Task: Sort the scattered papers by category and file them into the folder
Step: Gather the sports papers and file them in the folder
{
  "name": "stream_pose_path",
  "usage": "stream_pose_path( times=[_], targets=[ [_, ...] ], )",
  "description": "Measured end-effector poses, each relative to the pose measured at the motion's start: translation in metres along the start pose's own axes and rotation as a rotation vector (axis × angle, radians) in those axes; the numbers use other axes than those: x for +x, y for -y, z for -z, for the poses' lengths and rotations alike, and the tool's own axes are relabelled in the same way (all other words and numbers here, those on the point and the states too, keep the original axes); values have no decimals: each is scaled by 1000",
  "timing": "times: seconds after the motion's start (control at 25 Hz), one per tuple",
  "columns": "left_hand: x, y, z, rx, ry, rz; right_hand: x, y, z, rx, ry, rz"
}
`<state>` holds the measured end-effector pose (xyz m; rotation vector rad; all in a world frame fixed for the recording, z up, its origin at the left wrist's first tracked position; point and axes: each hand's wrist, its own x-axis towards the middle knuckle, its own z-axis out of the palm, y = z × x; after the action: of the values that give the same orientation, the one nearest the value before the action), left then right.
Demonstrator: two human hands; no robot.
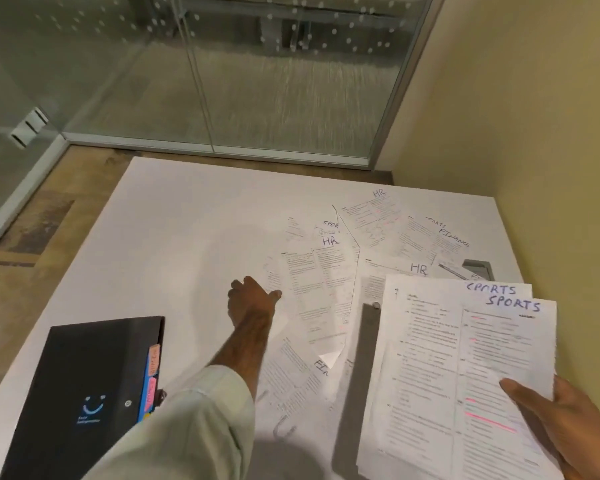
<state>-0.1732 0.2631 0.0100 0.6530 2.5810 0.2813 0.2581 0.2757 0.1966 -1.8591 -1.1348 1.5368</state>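
Observation:
A black folder [84, 393] with coloured tabs lies closed at the near left of the white table [174, 216]. Printed papers [326, 271] marked HR, SPORTS and FINANCE lie scattered over the table's right half. My right hand [565, 424] holds up a small stack of sheets marked SPORTS [458, 368] at the lower right. My left hand [253, 299] reaches across the table, fingers spread, touching the left edge of an HR sheet [312, 282].
A beige wall [534, 133] runs along the table's right side. Glass partitions [257, 81] stand beyond the far edge. A grey object [478, 268] lies partly under papers near the right edge. The table's left half holds only the folder.

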Motion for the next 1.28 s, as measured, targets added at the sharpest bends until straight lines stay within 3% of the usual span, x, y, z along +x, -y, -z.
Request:
stream_pose_path(
  times=[0.2,0.28,0.4,0.64,0.96,1.12,1.28],
  targets=[
    [20,-15,-11,76,-34,2,39,-67,66,-82,-117,9],
    [25,-14,-11,100,1,-17,15,-34,42,-85,-183,33],
    [28,-14,-7,84,5,16,-9,11,8,-31,-135,48],
    [16,-29,-21,44,-43,62,-4,11,6,-69,-114,56],
    [9,-10,3,-348,58,205,-9,18,19,-67,-197,130],
    [-19,37,55,-477,-57,44,-2,7,6,-13,-165,122],
    [-43,91,108,-450,-214,-34,-1,0,-26,15,-114,144]
  ],
)
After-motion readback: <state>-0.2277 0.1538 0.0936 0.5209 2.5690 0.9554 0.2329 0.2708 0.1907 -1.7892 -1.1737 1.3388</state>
